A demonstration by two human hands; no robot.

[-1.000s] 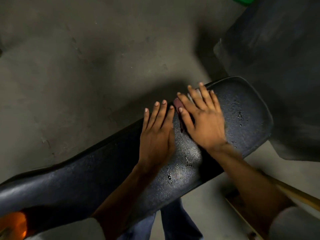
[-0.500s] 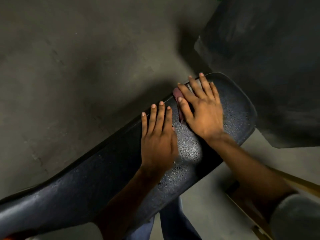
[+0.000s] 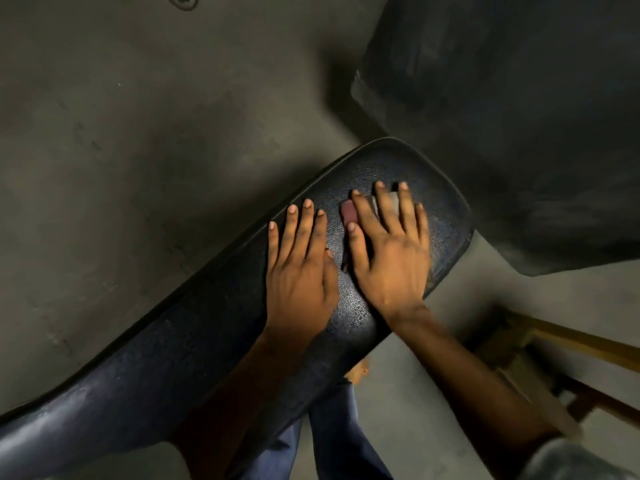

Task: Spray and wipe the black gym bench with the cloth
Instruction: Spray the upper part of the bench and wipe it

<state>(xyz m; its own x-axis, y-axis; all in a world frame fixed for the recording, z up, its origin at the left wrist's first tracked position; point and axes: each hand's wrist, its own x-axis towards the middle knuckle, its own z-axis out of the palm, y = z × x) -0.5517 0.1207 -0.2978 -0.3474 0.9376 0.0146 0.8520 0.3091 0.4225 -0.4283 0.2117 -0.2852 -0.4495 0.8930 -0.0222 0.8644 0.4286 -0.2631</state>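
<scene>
Dim scene, soft glare on the bench [image 3: 349,317], motion blur at the right edge, wide-angle bending.

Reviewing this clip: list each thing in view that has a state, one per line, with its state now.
Black gym bench: padded top facing up, surface glossy in patches.
Cloth: pressed flat on the bench, mostly covered by the right hand.
Right hand: fingers spread, palm down on the cloth.
Left hand: flat on the bench, holding nothing.

Blue trousers [image 3: 332,438], grey sleeve [image 3: 568,462], bare forearms
</scene>
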